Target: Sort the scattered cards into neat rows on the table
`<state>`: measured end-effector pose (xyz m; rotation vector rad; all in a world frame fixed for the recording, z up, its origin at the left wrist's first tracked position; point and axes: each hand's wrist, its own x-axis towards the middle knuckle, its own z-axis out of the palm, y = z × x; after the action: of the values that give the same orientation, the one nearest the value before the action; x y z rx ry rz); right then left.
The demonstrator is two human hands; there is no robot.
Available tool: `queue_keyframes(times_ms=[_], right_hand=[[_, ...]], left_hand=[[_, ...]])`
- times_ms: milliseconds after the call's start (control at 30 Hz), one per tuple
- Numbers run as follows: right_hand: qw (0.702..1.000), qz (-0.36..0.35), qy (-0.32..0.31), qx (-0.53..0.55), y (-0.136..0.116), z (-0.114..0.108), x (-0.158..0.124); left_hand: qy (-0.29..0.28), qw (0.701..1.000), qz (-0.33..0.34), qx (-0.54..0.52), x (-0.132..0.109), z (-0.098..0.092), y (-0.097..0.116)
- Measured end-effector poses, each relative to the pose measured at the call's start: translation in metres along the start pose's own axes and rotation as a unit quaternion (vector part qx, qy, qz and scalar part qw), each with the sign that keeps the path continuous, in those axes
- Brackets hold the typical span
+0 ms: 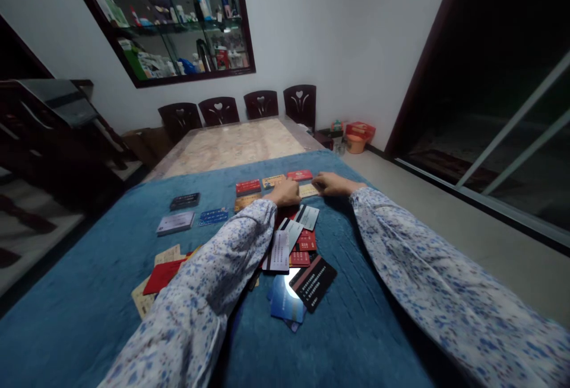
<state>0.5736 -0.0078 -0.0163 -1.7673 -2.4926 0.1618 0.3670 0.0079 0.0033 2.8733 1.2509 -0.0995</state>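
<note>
A person's left hand (285,192) and right hand (332,185) meet a cream card (307,190) on the blue cloth (365,317) over a table (240,139). The card lies between them, just nearer than a red card (300,175). Both hands have bent fingers; whether either grips it, I cannot tell. Between the forearms, a black card (314,284) overlaps a blue card (280,308).

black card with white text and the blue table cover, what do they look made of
Black card: probably smooth plastic, judging by its flat, stiff shape and crisp edges. Blue table cover: likely soft, matte cloth, given its fine creases; exact fibre unclear.
</note>
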Motion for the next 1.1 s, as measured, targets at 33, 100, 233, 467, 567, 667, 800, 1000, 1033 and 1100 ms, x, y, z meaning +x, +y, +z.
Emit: queue_keyframes(times_ms=[33, 100, 233, 467, 567, 667, 800, 1000, 1033, 1100], right_hand=[[1.000, 0.002, -0.003, -0.001, 0.000, 0.000, 0.000], [1.000, 0.003, -0.009, -0.005, 0.000, -0.001, 0.002], [1.000, 0.004, -0.022, -0.015, 0.000, -0.002, 0.006], [0.999, -0.009, -0.039, -0.025, 0.002, -0.001, 0.013], [0.999, -0.002, -0.035, -0.028, 0.003, 0.001, 0.014], [0.999, 0.009, -0.030, -0.030, 0.004, 0.002, 0.014], [0.999, 0.012, -0.027, -0.033, 0.004, 0.004, 0.013], [0.999, 0.010, -0.004, -0.032, 0.001, 0.008, 0.008], [0.999, 0.012, 0.000, -0.031, 0.001, 0.008, 0.007], [1.000, 0.010, 0.001, -0.027, 0.002, 0.008, 0.006]], left_hand=[[-0.001, 1.000, -0.003, -0.003, 0.000, 0.000, 0.000], [0.001, 1.000, -0.009, -0.010, -0.001, -0.001, 0.001], [-0.011, 1.000, -0.014, -0.015, -0.002, -0.001, 0.002], [-0.019, 0.999, -0.020, -0.030, -0.001, -0.001, 0.006], [-0.018, 0.999, -0.022, -0.024, 0.000, 0.001, 0.007], [-0.018, 0.999, -0.026, -0.015, 0.000, 0.001, 0.009], [-0.025, 0.999, -0.027, -0.007, -0.004, -0.002, 0.013], [-0.005, 1.000, -0.008, 0.010, -0.012, -0.002, 0.013], [-0.003, 1.000, -0.008, 0.012, -0.014, -0.002, 0.012], [0.002, 1.000, -0.010, 0.013, -0.016, -0.002, 0.011]])
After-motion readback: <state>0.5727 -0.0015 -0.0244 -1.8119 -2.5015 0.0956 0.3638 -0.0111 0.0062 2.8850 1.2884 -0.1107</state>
